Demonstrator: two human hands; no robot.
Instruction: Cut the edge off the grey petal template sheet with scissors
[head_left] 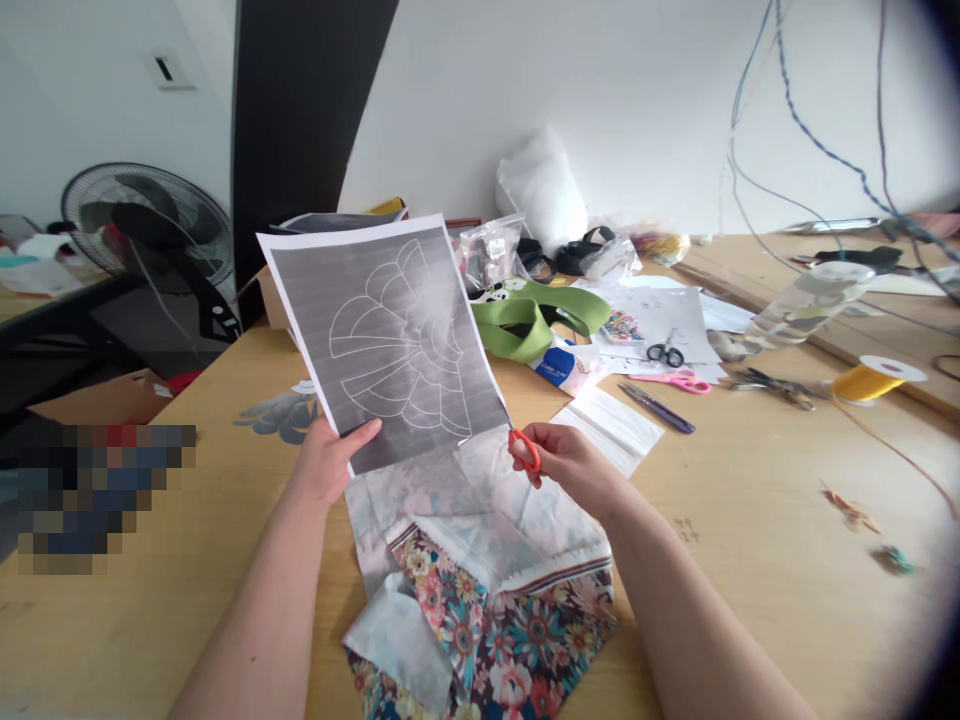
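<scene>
My left hand [334, 462] pinches the lower left corner of a printed sheet of paper [315, 320], thumb on the front. White petal-like outlines on a grey ground cover the sheet, which is held up and tilted. In my right hand [555, 455] is a small pair of scissors with orange handles [525, 450]; its blades sit at the lower right edge of the paper, and I cannot tell if they cut into it. Below both hands lies a folded floral fabric [517, 640], its pale reverse side partly turned up.
Grey paper cutouts [281, 415] lie left of the sheet. To the right are thread snips [660, 408], pink scissors [679, 380], black scissors [665, 354], pliers [776, 385] and a yellow thread spool [874, 378]. Green strap material [525, 325] lies behind. Cables [787, 110] hang at right.
</scene>
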